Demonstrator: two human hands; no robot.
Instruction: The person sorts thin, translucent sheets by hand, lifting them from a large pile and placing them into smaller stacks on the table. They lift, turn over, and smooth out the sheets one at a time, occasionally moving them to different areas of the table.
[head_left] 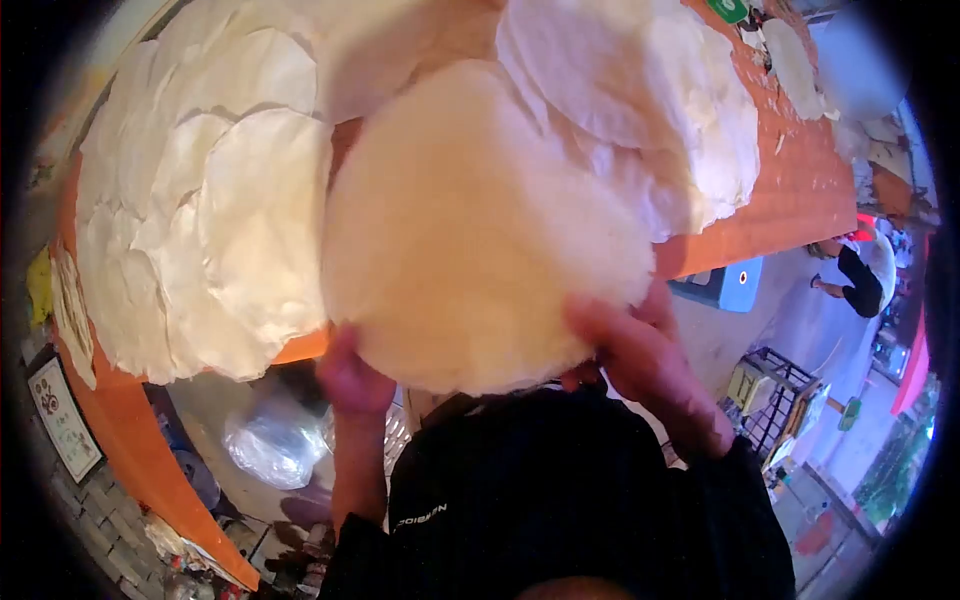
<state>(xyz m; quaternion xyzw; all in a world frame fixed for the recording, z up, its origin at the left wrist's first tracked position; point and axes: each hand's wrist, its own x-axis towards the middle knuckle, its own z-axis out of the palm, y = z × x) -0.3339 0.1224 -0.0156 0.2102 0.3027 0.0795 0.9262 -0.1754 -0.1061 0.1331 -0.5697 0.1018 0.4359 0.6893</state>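
A large, thin, pale round flatbread [470, 230] is spread out in front of my body, slightly blurred. My left hand [357, 375] pinches its lower left edge. On the lower right edge, my right hand [635, 350] grips it with the thumb on top; the other fingers are partly hidden beneath. Behind and left of it, overlapping flatbreads [260, 200] cover the orange table [810, 200]. More flatbreads [610, 70] lie in layers at the right, partly behind the held one.
A clear plastic bag [275, 440] is below the table at left. To the right are a blue plastic stool or bin [735, 285] and a black metal crate [775, 390]. Further off, a person [865, 275] bends over. A framed sign [65, 420] stands at far left.
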